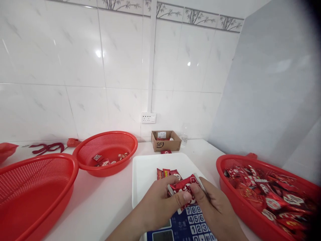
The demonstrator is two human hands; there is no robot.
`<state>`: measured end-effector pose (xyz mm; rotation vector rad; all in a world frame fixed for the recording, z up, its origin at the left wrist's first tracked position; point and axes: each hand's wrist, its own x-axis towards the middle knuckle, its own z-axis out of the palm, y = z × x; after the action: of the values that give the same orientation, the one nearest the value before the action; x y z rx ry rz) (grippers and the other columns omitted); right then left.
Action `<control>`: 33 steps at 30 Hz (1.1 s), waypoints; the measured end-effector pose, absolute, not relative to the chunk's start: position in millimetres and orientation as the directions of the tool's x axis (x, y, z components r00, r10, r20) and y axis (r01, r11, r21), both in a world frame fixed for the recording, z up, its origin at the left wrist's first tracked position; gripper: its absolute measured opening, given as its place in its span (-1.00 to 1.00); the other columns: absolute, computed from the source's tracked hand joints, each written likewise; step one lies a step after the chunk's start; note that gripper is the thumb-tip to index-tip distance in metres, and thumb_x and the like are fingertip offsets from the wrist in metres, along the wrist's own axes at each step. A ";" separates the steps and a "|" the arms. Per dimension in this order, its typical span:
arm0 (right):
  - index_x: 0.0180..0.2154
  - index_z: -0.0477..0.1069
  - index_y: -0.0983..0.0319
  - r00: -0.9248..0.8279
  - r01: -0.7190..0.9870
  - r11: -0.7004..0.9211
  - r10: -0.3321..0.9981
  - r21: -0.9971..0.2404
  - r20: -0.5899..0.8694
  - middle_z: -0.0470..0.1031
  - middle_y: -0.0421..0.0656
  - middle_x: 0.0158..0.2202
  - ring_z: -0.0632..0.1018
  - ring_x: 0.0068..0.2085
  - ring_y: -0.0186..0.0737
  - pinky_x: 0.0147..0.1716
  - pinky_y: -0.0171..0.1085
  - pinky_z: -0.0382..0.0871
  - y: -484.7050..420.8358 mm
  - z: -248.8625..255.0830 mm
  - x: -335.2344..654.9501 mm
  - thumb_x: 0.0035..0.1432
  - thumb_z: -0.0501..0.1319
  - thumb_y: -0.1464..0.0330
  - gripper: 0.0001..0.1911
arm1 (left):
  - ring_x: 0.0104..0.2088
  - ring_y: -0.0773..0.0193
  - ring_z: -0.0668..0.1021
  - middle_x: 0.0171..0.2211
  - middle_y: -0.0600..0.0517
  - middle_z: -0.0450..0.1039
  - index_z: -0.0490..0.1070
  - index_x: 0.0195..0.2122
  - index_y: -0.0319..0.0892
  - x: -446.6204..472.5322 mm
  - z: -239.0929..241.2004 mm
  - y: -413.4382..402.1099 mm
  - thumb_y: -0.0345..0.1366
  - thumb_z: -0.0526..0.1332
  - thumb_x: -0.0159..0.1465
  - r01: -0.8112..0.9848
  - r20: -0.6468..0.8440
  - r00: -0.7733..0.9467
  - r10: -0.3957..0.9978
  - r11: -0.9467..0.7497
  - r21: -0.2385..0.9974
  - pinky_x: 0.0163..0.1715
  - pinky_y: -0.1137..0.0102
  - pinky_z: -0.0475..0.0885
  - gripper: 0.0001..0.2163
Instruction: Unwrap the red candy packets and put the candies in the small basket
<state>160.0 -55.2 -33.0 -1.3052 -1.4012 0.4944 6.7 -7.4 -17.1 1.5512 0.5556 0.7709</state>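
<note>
My left hand [165, 201] and my right hand [213, 201] are both closed around small red foil candy packets [184, 184], with thumbs pressed on the front. White crimped ends stick out at the sides; how many packets I hold is unclear. The held packets are above a digital scale with a white weighing plate [142, 180] and a blue keypad panel [183, 219]. Several other red packets [166, 173] lie on the plate just behind my left hand, partly hidden by it. My fingertips are out of sight behind the packets.
On the right stands a red basket [223, 180] full of red packets. A red basket [82, 169] with a few packets and a larger red basket [57, 201] are at left. Behind the scale sit a cardboard box [169, 145] and a clear plastic bottle [184, 135], near the tiled wall.
</note>
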 end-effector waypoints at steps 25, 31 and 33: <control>-0.49 0.39 0.20 0.075 0.284 0.342 0.924 -0.896 0.376 0.39 -0.23 -0.57 0.40 -0.49 -0.21 -0.45 -0.31 0.34 -58.1 -22.9 158.6 0.13 0.14 -0.14 -0.46 | -0.43 0.32 0.32 -0.47 0.08 0.29 0.41 -0.39 -0.25 6.2 -14.4 -10.0 0.02 0.28 0.18 -0.142 0.229 0.672 0.704 -0.181 0.973 -0.42 0.42 0.24 -0.63; -0.33 0.57 0.21 0.049 0.225 0.361 0.924 -0.905 0.380 0.53 -0.13 -0.49 0.52 -0.44 -0.14 -0.36 -0.27 0.48 -60.1 -27.1 153.5 0.12 0.15 -0.15 -0.43 | -0.41 0.32 0.36 -0.41 0.04 0.34 0.46 -0.33 -0.26 5.6 -16.2 -9.4 0.04 0.24 0.22 -0.224 0.256 0.660 0.706 -0.141 0.964 -0.39 0.42 0.30 -0.61; -0.34 0.59 0.21 0.073 0.242 0.361 0.919 -0.900 0.388 0.55 -0.12 -0.50 0.55 -0.43 -0.12 -0.37 -0.27 0.50 -62.4 -26.4 151.3 0.12 0.15 -0.15 -0.43 | -0.42 0.31 0.36 -0.43 0.05 0.33 0.44 -0.33 -0.26 7.2 -15.4 -12.3 0.03 0.24 0.22 -0.189 0.243 0.689 0.683 -0.155 0.970 -0.37 0.40 0.32 -0.62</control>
<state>151.3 -62.4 -26.4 -1.1246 -1.4386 0.7176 7.2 -12.3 -15.4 1.5497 0.4204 0.8026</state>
